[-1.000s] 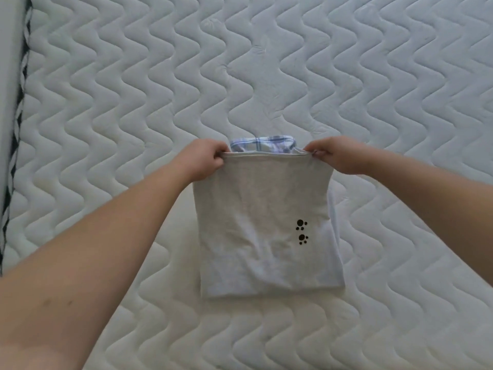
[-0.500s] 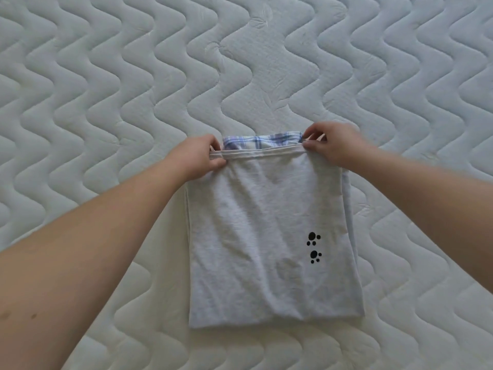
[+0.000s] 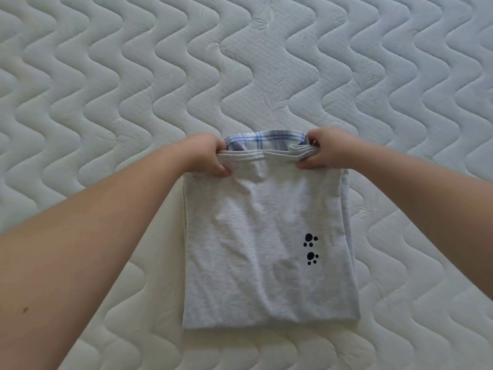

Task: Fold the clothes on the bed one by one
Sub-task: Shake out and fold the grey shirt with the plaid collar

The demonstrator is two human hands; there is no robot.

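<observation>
1. Centrally on the quilted white mattress (image 3: 106,76) lies a light grey garment (image 3: 256,249), folded into a tall rectangle whose near edge runs roughly parallel to the mattress's near side.
2. Two black paw prints (image 3: 310,248) sit on the garment's right half, one above the other, below its middle.
3. At the far edge of the grey fabric a blue and white plaid cloth (image 3: 264,141) shows, lying under or behind the stacked grey hems; which of the two cannot be told.
4. The left hand (image 3: 210,156) grips the garment's far left corner, fingers curled over the layered hem and thumb underneath on the near face.
5. The right hand (image 3: 326,152) pinches the far right corner in the same way, bunching several hem layers between fingers and thumb.
6. Both forearms reach in from the near corners, well apart, and the hem spans between the two hands.
</observation>
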